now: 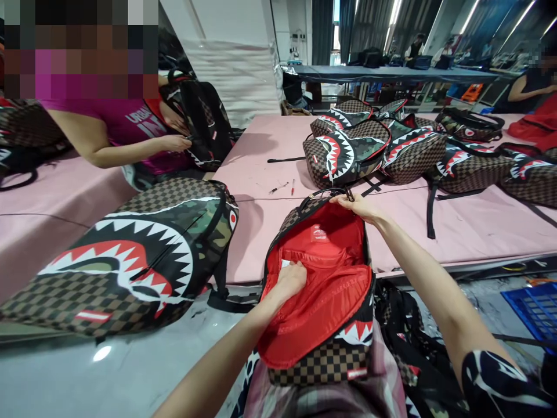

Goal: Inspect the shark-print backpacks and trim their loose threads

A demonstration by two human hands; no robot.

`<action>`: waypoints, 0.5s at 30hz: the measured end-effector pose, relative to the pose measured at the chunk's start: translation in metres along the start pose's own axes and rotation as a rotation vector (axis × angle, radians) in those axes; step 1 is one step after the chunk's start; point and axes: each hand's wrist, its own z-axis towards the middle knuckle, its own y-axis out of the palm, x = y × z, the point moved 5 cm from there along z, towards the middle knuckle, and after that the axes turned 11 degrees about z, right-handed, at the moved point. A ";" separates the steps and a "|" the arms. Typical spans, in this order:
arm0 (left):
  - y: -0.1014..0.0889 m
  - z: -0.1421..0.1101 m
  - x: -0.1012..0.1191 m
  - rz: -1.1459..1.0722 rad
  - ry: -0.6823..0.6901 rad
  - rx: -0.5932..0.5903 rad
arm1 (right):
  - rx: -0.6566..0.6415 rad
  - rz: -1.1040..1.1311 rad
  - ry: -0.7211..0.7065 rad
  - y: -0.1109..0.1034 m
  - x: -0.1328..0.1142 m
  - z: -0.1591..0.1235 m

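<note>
A pink table [265,145] was seen, and toward its far right corner several shark-print backpacks [342,154] were heaped. Across its near edge, at the left, a closed backpack [143,255] was laid; its contents were hidden. Beside it, an open backpack [317,284] was placed, with its top over the near edge of the table and its base at the person's lap. Its mouth was spread wide, so that the red lining [313,325] and an inner pocket [319,255] were shown. By the right hand [359,208] the upper rim was grasped, with bent fingers. The left hand [292,281] was put inside, its fingers curled by the pocket; whether anything was gripped cannot be told. Farther from the near edge, two pens [293,187] were left on the table. Inside the bag, a small white piece [285,263] was partly covered by the left fingers.
</note>
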 end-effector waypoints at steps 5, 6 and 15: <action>-0.001 -0.001 -0.001 -0.009 -0.010 -0.001 | 0.002 -0.006 0.001 0.003 0.000 -0.005; -0.001 -0.001 -0.002 -0.015 -0.009 0.002 | -0.001 0.004 0.018 0.004 -0.001 -0.009; -0.019 -0.023 -0.018 -0.144 0.068 0.048 | 0.155 0.250 0.107 -0.048 0.009 -0.134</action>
